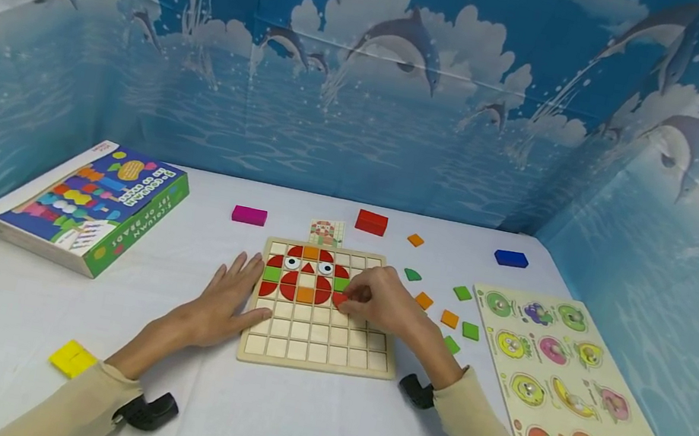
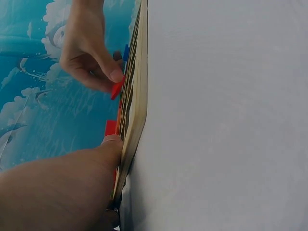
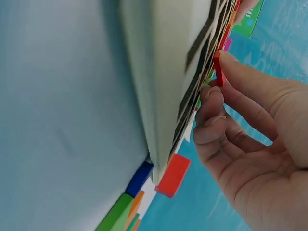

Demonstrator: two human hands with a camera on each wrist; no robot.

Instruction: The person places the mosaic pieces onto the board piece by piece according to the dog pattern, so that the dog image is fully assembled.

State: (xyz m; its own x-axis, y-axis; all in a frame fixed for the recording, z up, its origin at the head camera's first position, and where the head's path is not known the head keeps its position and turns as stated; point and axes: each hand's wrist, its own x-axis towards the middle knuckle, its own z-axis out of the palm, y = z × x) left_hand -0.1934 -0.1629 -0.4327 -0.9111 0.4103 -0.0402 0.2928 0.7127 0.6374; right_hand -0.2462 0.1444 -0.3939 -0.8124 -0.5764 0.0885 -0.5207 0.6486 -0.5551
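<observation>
A wooden grid board (image 1: pixel 319 356) lies on the white table, its upper rows holding red, orange and green tiles and two eye tiles (image 1: pixel 292 263). Fingers spread, my left hand (image 1: pixel 217 310) rests along the board's left edge, with the thumb over its border. Over the right part of the pattern, my right hand (image 1: pixel 381 299) pinches a small red tile (image 3: pixel 219 69) between thumb and finger. That tile stands tilted at the grid's surface; its exact shape is partly hidden. Behind the board lies a small pattern card (image 1: pixel 326 232).
Loose green tiles (image 1: pixel 470 331) and orange tiles (image 1: pixel 450 318) lie right of the board. Farther right is a fruit puzzle board (image 1: pixel 559 392). Red (image 1: pixel 372 222), magenta (image 1: pixel 249 215), blue (image 1: pixel 511 258) and yellow blocks (image 1: pixel 72 359) sit around. A game box (image 1: pixel 95 202) stands back left.
</observation>
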